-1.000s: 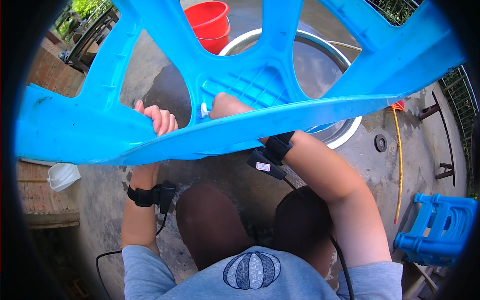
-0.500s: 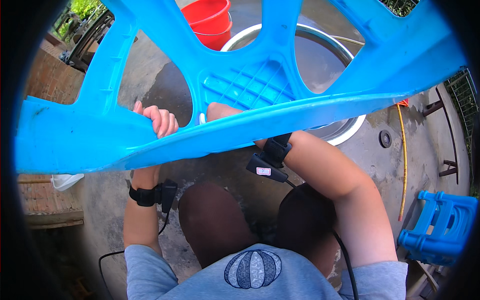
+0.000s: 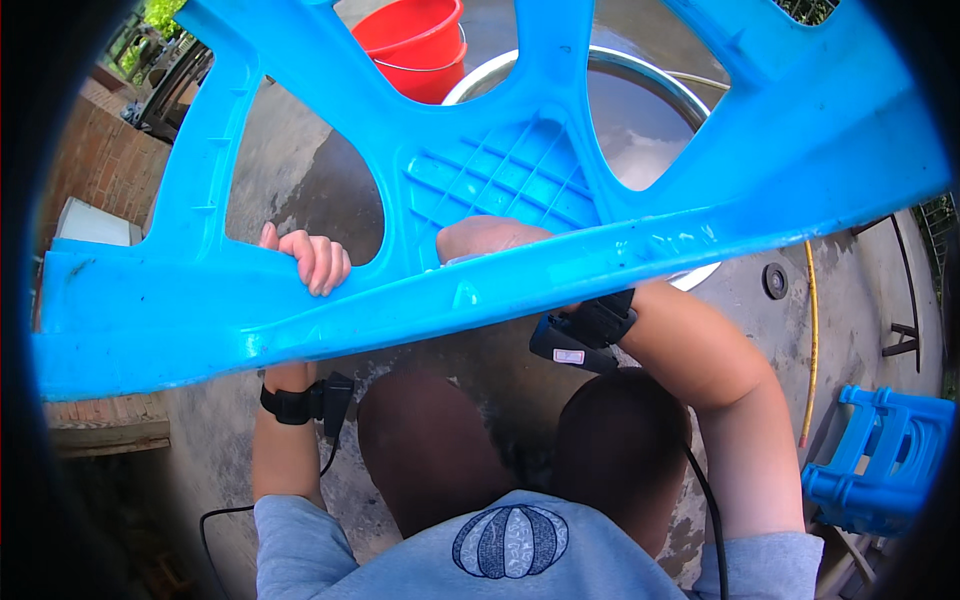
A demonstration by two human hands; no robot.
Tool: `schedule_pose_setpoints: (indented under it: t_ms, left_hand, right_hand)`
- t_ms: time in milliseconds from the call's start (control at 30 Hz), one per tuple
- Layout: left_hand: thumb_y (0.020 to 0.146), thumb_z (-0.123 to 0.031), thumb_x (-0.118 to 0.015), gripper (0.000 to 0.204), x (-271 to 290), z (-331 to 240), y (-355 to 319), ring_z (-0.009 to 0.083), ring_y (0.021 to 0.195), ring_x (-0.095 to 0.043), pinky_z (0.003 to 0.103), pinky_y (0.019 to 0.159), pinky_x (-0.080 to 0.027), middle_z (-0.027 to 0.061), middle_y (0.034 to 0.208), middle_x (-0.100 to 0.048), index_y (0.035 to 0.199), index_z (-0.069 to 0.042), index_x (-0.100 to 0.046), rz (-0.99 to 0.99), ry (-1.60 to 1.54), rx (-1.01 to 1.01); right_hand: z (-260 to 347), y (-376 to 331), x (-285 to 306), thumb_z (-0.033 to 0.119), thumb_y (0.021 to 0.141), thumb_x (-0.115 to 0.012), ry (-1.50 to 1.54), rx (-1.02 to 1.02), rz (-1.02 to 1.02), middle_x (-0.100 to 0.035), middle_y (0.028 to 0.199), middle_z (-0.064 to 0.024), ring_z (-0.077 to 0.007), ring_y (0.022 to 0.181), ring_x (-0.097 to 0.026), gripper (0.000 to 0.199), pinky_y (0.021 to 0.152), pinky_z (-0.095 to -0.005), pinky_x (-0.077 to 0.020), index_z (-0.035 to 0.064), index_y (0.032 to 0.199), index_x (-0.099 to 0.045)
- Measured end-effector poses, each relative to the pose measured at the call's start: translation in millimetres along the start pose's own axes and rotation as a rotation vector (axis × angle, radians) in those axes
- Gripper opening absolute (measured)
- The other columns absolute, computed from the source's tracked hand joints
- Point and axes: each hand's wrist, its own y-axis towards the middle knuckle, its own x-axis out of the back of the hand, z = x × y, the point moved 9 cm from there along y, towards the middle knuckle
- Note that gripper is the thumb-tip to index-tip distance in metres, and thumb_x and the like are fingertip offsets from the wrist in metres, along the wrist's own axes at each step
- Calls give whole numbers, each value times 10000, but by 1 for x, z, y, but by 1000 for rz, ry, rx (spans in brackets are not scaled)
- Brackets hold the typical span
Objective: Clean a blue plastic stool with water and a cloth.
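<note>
A large blue moulded plastic frame (image 3: pixel 400 130), with wide cutouts and a ribbed panel, is held up tilted in front of me. Whether it is a stool or a chair I cannot tell. My left hand (image 3: pixel 312 262) grips its near edge at the left, fingers curled through a cutout over the rim. Behind the near rim, my right hand (image 3: pixel 490 236) lies against the ribbed panel. It looks closed, with a sliver of something pale beneath it; the raised rim hides most of its fingers. Wet, shiny spots show along that rim.
Beyond the frame stand red buckets (image 3: pixel 415 50) and a wide metal basin (image 3: pixel 690 105) of water. At the right lie a yellow hose (image 3: pixel 812 340), a dark round disc (image 3: pixel 774 281) and a blue plastic stool (image 3: pixel 885 455). The concrete floor is partly wet.
The blue frame's near edge has dropped a little, mostly at the left. My right hand and forearm have shifted right along the panel. The left hand keeps its hold.
</note>
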Motion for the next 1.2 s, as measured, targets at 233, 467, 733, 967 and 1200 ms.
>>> schedule_pose_setpoints:
  t_ms: [233, 467, 733, 967, 1200]
  left_hand:
    - [1150, -411, -171, 653, -23, 2, 16, 181, 578, -406, 353, 618, -392, 54, 578, -452, 654, -106, -467, -126, 16, 10]
    - [1097, -331, -480, 350, -11, -36, 11, 175, 780, -612, 342, 722, -531, 67, 863, -646, 912, -65, -612, -407, 972, -452]
    - [1066, -424, -541, 470, -68, -41, 60, 195, 1004, -706, 314, 845, -573, 117, 1077, -730, 1212, -1, -684, -364, 878, -237]
    - [1096, -591, -368, 672, -73, -16, 84, 179, 1031, -690, 326, 896, -561, 126, 1125, -704, 1286, 1, -625, -348, 406, -40]
    - [1099, -597, -349, 711, -97, -13, 92, 180, 978, -712, 320, 882, -563, 126, 1052, -736, 1234, 22, -672, -412, 399, 16]
  right_hand:
    - [15, 10, -1, 171, 864, -682, -238, -28, -79, -672, 787, -201, -336, 760, -701, 185, 668, -443, -528, -6, 882, -734]
    - [31, -36, 50, 29, 843, -630, -812, 15, -468, -744, 931, -180, -380, 862, -718, 155, 715, -477, -557, 64, 919, -761]
    - [28, -86, 79, 222, 823, -786, -786, -455, -133, -773, 872, -140, -324, 833, -739, 308, 754, -417, -573, 192, 1127, -825]
    - [-70, -70, 76, 87, 807, -695, -1199, -730, 288, -780, 908, -134, -316, 877, -759, 245, 746, -432, -593, 167, 995, -829]
    - [-66, -69, 82, 105, 842, -656, -1067, -596, 105, -790, 955, -114, -311, 919, -772, 175, 752, -437, -611, 118, 925, -809]
